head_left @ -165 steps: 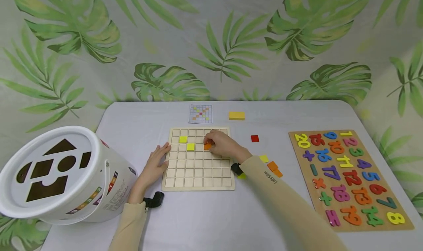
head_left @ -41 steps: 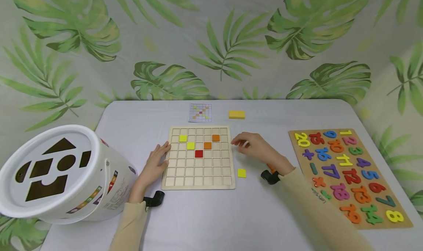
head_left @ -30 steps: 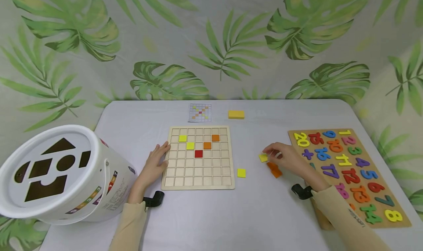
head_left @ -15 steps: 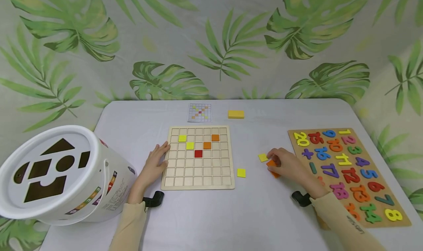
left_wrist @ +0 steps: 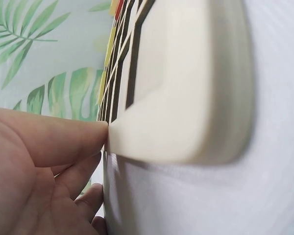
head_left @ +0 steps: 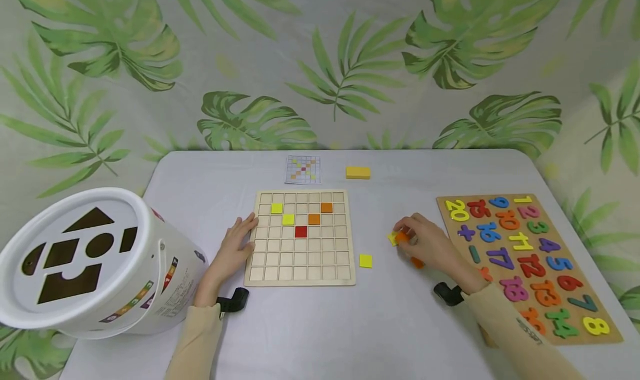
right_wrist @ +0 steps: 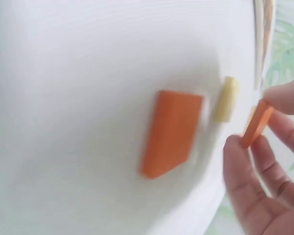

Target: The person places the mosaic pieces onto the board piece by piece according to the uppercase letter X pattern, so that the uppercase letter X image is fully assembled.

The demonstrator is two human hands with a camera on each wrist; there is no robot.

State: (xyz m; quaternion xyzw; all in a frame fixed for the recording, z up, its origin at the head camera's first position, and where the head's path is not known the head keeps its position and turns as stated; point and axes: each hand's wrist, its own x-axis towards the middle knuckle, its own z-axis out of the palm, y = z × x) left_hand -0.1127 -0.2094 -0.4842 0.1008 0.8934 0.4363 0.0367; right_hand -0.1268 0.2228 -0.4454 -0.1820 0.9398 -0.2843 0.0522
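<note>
Nearest the camera, two cream sleeves reach onto the pale grey table (head_left: 310,324), each wrist wearing a black strap. The left hand (head_left: 235,249) lies flat with fingers straight, its fingertips (left_wrist: 88,134) pressed against the left edge of the wooden grid board (head_left: 300,269), holding nothing. The right hand (head_left: 430,246) has its fingers curled, pinching a small orange tile (head_left: 401,236) between thumb and fingertips (right_wrist: 284,98). The tile sits at the very tips, lifted off the table and well to the right of the board; in the wrist view it stands on edge, tilted (right_wrist: 257,125), its flat face turned sideways. It is a thin, smooth square with no long axis. Just beneath the hand a second orange tile (right_wrist: 171,132) lies flat on the table, and a yellow tile (right_wrist: 226,105) lies beside the fingertips. Another yellow tile (head_left: 365,261) rests by the board's right edge.

The board is pale wood cut into square cells; two yellow, two orange and one red tile sit in them. To the right lies a wooden number puzzle (head_left: 530,269) with bright numerals; to the left a white shape-sorter bucket (head_left: 90,263). Farther back are a pattern card (head_left: 303,170) and a yellow block (head_left: 358,173), before a leaf-print backdrop
</note>
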